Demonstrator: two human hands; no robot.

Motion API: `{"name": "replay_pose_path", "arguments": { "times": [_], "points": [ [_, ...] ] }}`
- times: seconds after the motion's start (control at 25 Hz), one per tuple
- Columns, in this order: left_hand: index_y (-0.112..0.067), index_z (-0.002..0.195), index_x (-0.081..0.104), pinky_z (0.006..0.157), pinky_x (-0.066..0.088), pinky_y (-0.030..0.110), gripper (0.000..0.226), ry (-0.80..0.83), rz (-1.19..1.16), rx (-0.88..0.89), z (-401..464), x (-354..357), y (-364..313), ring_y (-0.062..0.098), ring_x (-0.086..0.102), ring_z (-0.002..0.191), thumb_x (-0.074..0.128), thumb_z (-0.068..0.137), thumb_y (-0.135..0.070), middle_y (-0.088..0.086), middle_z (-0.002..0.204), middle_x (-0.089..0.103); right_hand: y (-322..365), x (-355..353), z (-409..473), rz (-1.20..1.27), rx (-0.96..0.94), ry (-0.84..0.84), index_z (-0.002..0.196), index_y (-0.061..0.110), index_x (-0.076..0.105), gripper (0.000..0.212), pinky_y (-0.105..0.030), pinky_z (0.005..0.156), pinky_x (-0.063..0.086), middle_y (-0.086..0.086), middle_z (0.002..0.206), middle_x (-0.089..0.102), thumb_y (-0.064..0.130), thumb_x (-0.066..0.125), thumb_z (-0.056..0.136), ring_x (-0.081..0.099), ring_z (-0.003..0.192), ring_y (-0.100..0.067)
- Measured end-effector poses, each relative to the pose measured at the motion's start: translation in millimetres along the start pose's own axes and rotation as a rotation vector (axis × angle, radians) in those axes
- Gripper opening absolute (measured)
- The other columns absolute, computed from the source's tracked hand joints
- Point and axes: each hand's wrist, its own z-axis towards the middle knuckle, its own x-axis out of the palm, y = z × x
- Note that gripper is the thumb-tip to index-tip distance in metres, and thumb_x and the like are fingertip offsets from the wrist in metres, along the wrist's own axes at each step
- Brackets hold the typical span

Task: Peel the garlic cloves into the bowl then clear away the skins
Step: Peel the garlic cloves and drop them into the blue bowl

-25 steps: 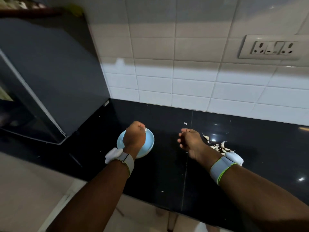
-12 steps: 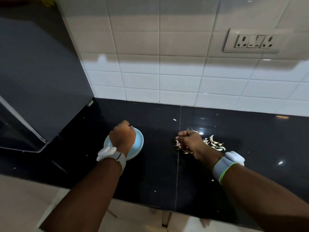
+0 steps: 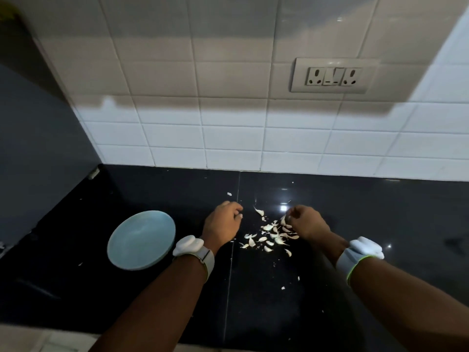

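Both hands, left (image 3: 222,226) and right (image 3: 308,222), curl at the garlic skins (image 3: 271,232) mid-frame (grasp unclear); blue bowl (image 3: 140,240) lower left.

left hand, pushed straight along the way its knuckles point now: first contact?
Judging loosely, the left hand points right across the counter, so it would first meet the garlic skins. Depth is unclear.

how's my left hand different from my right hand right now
The left hand sits left of the garlic skins, between them and the blue bowl; the right hand sits at the pile's right edge. The right hand's fingers touch skins; whether the left hand's curled fingers hold any is unclear. Both are knuckles-up, low over the black counter.
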Motion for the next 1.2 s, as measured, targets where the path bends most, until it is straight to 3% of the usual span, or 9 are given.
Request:
{"name": "replay_pose_path", "arguments": {
  "times": [0.24,0.4,0.6,0.68,0.8,0.88,0.96,1.08,1.2],
  "points": [
    [-0.025,0.128,0.069,0.098,0.051,0.036,0.033,0.097,0.133,0.097,38,32,-26,0.017,0.060,0.119,0.052,0.100,-0.016,-0.007,0.128,0.065,-34,-29,17,-0.535,-0.067,0.128,0.118,0.037,0.069,0.034,-0.036,0.087,0.055,-0.001,0.118,0.072,0.034,0.047,0.093,0.069,0.107,-0.028],
    [-0.027,0.131,0.066,0.101,0.049,0.040,0.040,0.214,0.294,0.138,55,53,-29,0.023,0.054,0.124,0.048,0.098,-0.013,-0.004,0.131,0.062,-31,-33,30,-0.645,-0.107,0.155,0.112,0.036,0.072,0.032,-0.034,0.084,0.052,0.000,0.116,0.072,0.039,0.051,0.088,0.069,0.106,-0.028],
    [-0.021,0.115,0.068,0.085,0.050,0.037,0.033,0.196,0.460,0.229,58,65,-26,0.025,0.055,0.111,0.050,0.093,-0.005,0.001,0.113,0.058,-32,-33,33,-0.657,-0.148,0.153,0.109,0.038,0.073,0.029,-0.034,0.082,0.052,0.001,0.114,0.073,0.040,0.055,0.087,0.070,0.105,-0.029],
    [-0.021,0.105,0.069,0.083,0.050,0.037,0.021,0.150,0.350,0.185,61,69,-23,0.023,0.058,0.104,0.055,0.094,-0.010,0.000,0.106,0.060,-35,-36,33,-0.626,-0.144,0.174,0.110,0.045,0.072,0.028,-0.034,0.084,0.052,0.004,0.115,0.073,0.041,0.056,0.087,0.069,0.107,-0.027],
    [-0.018,0.093,0.073,0.078,0.053,0.032,0.003,0.071,-0.061,0.005,64,68,-29,0.013,0.064,0.083,0.071,0.091,-0.019,-0.006,0.088,0.067,-31,-44,38,-0.590,-0.094,0.253,0.111,0.042,0.072,0.032,-0.034,0.087,0.051,0.004,0.116,0.072,0.047,0.055,0.084,0.068,0.108,-0.026],
    [-0.015,0.091,0.073,0.069,0.053,0.021,0.008,0.081,-0.298,-0.077,64,66,-41,0.003,0.064,0.069,0.078,0.089,-0.021,-0.008,0.077,0.069,-19,-45,39,-0.400,-0.119,0.256,0.101,0.028,0.072,0.026,-0.035,0.086,0.053,0.001,0.101,0.071,0.046,0.058,0.089,0.067,0.095,-0.023],
    [-0.013,0.089,0.073,0.060,0.047,0.016,0.010,0.104,-0.440,-0.104,61,65,-55,-0.001,0.057,0.058,0.079,0.089,-0.021,-0.010,0.068,0.065,-2,-37,33,0.086,-0.186,0.251,0.091,0.019,0.072,0.016,-0.035,0.075,0.056,0.000,0.082,0.066,0.030,0.063,0.099,0.061,0.077,-0.014],
    [-0.010,0.087,0.070,0.059,0.049,0.028,0.008,0.118,-0.578,-0.149,57,61,-65,0.009,0.057,0.060,0.077,0.089,-0.014,-0.004,0.067,0.064,16,-23,21,0.740,-0.034,0.301,0.109,0.009,0.074,0.015,-0.026,0.061,0.056,-0.008,0.088,0.074,0.016,0.065,0.101,0.068,0.073,-0.013],
    [-0.007,0.086,0.069,0.060,0.050,0.029,0.013,0.139,-0.698,-0.173,53,52,-65,0.011,0.059,0.066,0.081,0.086,-0.014,0.004,0.074,0.066,15,-17,21,0.912,0.088,0.322,0.111,0.005,0.073,0.017,-0.028,0.065,0.058,-0.012,0.093,0.076,0.014,0.070,0.097,0.071,0.073,-0.016]
  ]
}}
